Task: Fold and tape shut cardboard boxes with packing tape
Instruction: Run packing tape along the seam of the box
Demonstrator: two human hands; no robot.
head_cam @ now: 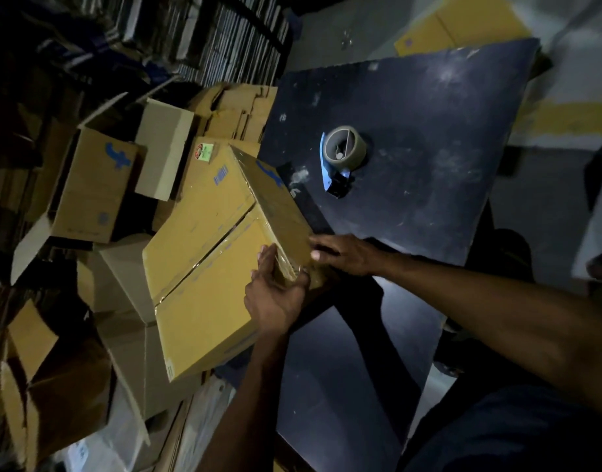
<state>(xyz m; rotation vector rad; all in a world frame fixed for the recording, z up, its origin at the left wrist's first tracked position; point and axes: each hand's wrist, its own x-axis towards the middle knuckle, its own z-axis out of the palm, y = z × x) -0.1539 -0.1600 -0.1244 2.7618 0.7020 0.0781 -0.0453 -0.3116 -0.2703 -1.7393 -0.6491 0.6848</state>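
Observation:
A closed yellow-brown cardboard box (204,260) with a taped centre seam hangs tilted over the left edge of the dark table (412,158). My left hand (275,294) lies against the box's near edge, palm on the cardboard, fingers fairly straight. On the box's side face at the same corner my right hand (340,253) presses flat, fingers extended. A tape dispenser (342,158) with a blue handle and a roll of clear-brown tape lies on the table beyond the box, untouched.
Several assembled and open cardboard boxes (92,192) are piled on the floor to the left. Flattened cartons (238,114) are stacked behind them, and another yellow flat carton (463,25) lies past the table's far edge. Shelving fills the dark upper left.

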